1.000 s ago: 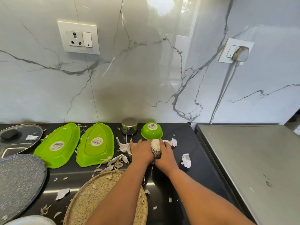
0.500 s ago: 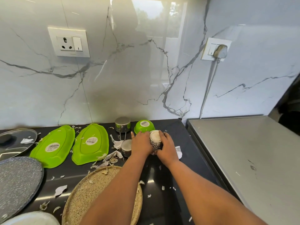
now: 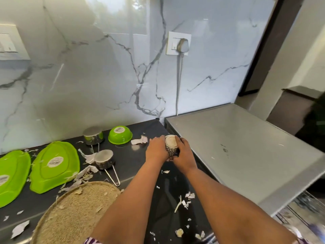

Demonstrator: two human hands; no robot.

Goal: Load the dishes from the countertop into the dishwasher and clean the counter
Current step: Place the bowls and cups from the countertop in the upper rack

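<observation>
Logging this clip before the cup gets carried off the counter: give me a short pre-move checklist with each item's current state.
1. Both hands on the patterned cup: ok; left hand and right hand grip it from either side.
2. Cup orientation: ok; base faces up, so nothing can spill.
3. Cup empty: cannot tell; the opening is hidden.
4. Path toward the steel surface on the right: ok; nothing stands on its visible top.
5. Dishwasher open and ready: cannot tell; only a blurred bit shows at the lower right.
6. Counter clean: not ok; paper scraps, green bowl and steel cups remain.
</observation>
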